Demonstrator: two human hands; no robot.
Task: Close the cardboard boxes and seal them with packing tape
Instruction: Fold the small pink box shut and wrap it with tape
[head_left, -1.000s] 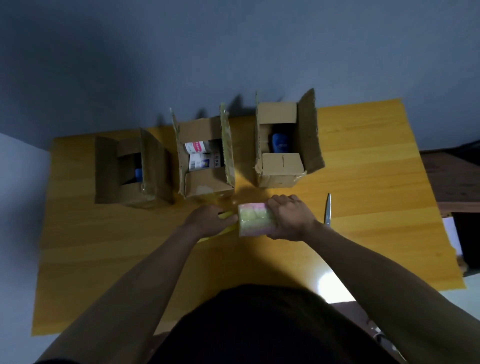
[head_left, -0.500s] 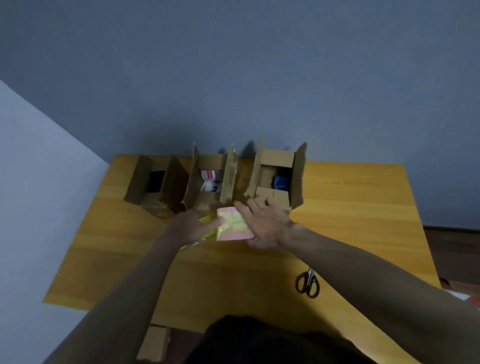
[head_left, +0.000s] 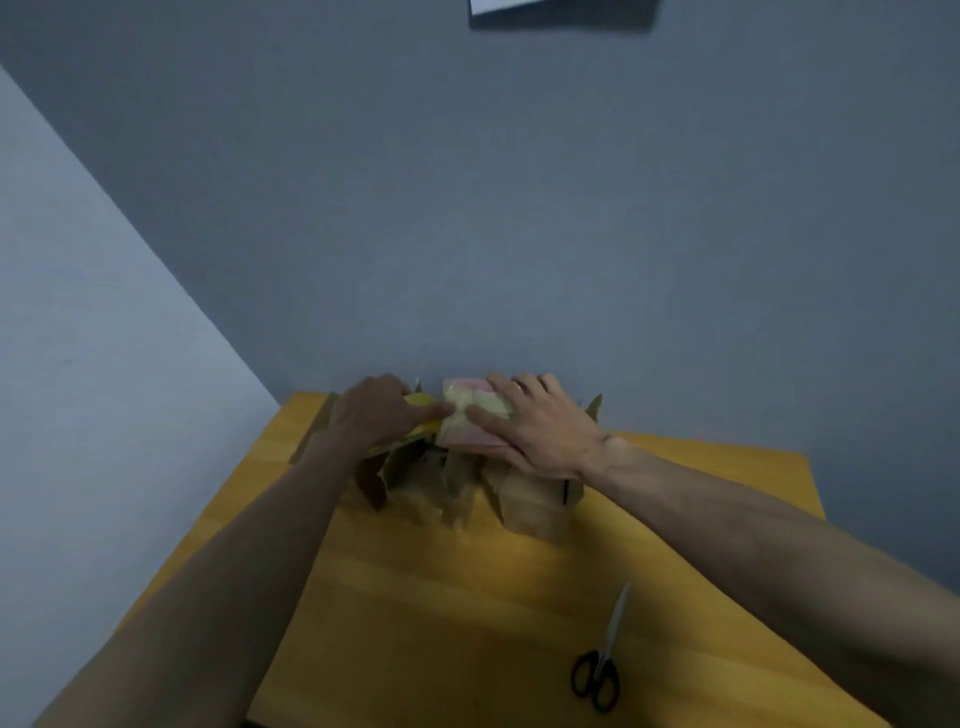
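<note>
I seem to be in a plain room: my wooden table (head_left: 467, 597) against bare grey walls (head_left: 519, 208), scissors (head_left: 597, 670) lower right.

No readable text, labels, brands or numbers anywhere. Cardboard boxes (head_left: 524, 499) below hands: blurred, no legible print. Tape roll (head_left: 470, 415) under right hand (head_left: 540, 431): plain pink-yellow bands, no lettering. White-edged item (head_left: 561, 8) on wall far above hands: cut off, unreadable.

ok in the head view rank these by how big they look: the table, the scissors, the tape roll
1. table, by far the largest.
2. scissors and tape roll: alike in apparent size, and the scissors lie nearer the camera, so I won't rank them.
</note>
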